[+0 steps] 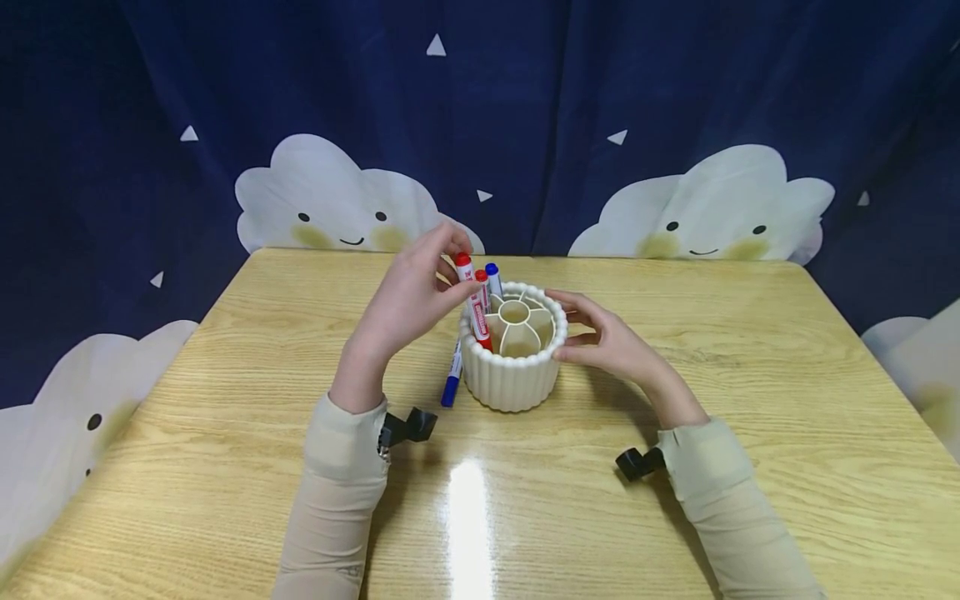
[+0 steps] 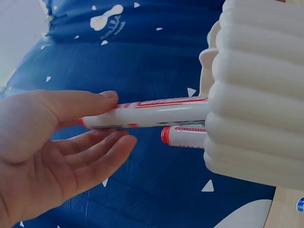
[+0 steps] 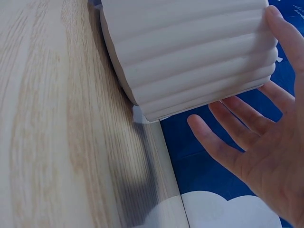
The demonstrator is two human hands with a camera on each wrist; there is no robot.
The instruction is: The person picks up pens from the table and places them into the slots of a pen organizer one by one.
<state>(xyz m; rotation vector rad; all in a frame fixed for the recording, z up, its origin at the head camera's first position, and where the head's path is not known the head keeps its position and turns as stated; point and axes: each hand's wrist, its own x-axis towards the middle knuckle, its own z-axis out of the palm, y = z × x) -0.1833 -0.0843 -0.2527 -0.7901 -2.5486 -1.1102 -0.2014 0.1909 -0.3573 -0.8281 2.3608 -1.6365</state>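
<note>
A white ribbed pen holder with a compartment divider stands on the table. My left hand pinches a red marker near its upper end, between thumb and fingers; its lower part is inside the holder's left side. Beside it in the holder are a second red marker and a blue marker. At the holder's right side, my right hand holds the rim, thumb in front and fingers behind. Another blue marker lies on the table, left of the holder and partly hidden by it.
The wooden table extends to both sides. Behind it hangs a dark blue curtain with clouds and triangles. Black wrist mounts sit by both sleeves.
</note>
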